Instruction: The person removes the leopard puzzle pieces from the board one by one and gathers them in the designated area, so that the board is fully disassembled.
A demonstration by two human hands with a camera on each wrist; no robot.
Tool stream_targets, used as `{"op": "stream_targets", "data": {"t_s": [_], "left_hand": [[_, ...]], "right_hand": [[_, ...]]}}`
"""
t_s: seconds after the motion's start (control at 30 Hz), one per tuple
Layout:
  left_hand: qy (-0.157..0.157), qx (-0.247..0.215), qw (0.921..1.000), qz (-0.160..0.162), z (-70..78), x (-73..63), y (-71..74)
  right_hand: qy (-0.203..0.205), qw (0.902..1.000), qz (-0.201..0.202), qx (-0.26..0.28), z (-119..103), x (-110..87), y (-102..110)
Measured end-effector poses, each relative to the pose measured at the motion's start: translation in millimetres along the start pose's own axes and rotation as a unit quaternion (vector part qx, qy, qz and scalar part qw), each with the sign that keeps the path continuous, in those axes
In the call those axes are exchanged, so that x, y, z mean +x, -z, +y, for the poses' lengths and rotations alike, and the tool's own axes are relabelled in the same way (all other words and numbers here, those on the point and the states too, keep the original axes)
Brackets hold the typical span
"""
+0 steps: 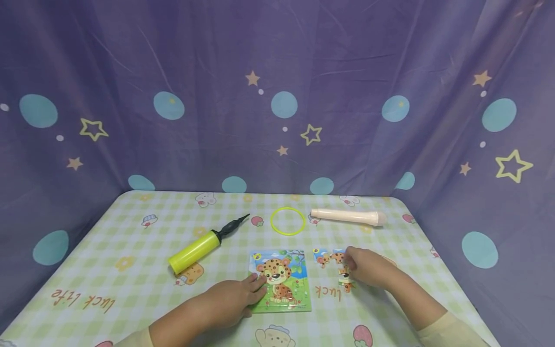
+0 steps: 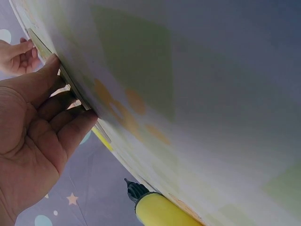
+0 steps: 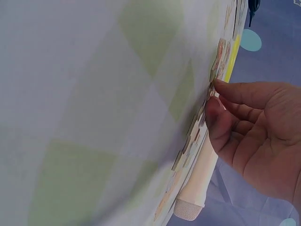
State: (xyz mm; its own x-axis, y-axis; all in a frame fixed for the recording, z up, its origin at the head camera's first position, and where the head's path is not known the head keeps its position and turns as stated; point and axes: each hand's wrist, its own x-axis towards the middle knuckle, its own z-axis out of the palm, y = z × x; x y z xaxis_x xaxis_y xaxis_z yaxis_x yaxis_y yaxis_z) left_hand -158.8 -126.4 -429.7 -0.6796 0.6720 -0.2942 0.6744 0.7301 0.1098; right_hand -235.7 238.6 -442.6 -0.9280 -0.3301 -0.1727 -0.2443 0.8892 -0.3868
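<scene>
Touching the puzzle (image 1: 284,284), flat on the table (image 1: 134,236), at its left edge with an outstretched left hand (image 1: 227,299); over to the right, pinching a piece (image 3: 210,91) with the right hand (image 1: 370,268) beside other pieces (image 1: 321,257)!

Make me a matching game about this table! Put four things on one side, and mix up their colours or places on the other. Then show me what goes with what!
Column one:
1. Pump
2. Toy microphone
3. Left hand
4. Right hand

Column two:
A. Touching the leopard board
B. Yellow-green with a black nozzle
C. At the small puzzle pieces
D. Pale cream all along

Right pairs: 1 and B; 2 and D; 3 and A; 4 and C.
</scene>
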Motion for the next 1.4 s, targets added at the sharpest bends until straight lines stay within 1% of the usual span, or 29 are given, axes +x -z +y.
{"op": "stream_targets", "data": {"t_s": [0.07, 0.17, 0.4, 0.6, 0.8, 0.97, 1.2, 1.3, 1.4], "left_hand": [[0.001, -0.002, 1.0, -0.001, 0.0, 0.1, 0.3], [0.004, -0.007, 1.0, -0.002, 0.2, 0.2, 0.7], [0.011, -0.013, 0.9998, -0.007, 0.0, 1.5, 1.2], [0.009, -0.01, 0.9999, -0.004, -0.4, 1.9, -0.5], [0.009, -0.017, 0.9998, -0.003, 0.0, 1.3, -0.8], [0.008, -0.018, 0.9998, -0.004, 0.6, 0.6, -0.3], [0.004, -0.01, 0.9999, 0.001, 0.9, 0.2, -0.5], [0.003, -0.01, 0.9999, 0.002, 0.5, 0.3, -0.8], [0.003, -0.01, 0.9999, 0.001, -0.1, 0.6, -1.3]], "right_hand": [[-0.001, 0.9999, 0.005, -0.015, -1, -1.3, 1], [0.011, 0.9996, 0.008, -0.024, -1, -2.4, 2], [0.051, 0.9986, 0.0, -0.014, 1, -0.9, 2], [0.076, 0.9969, -0.005, -0.021, 3, 0.4, 0], [0.086, 0.9953, -0.01, -0.042, 4, -2.4, 0], [0.089, 0.9952, -0.001, -0.04, 4, -1.5, 0], [0.087, 0.9954, 0.001, -0.041, 5, 0.8, 0], [0.093, 0.9949, 0.014, -0.037, 1, 2.0, 1], [0.109, 0.9934, 0.027, -0.02, -11, 6.3, 3]]}}
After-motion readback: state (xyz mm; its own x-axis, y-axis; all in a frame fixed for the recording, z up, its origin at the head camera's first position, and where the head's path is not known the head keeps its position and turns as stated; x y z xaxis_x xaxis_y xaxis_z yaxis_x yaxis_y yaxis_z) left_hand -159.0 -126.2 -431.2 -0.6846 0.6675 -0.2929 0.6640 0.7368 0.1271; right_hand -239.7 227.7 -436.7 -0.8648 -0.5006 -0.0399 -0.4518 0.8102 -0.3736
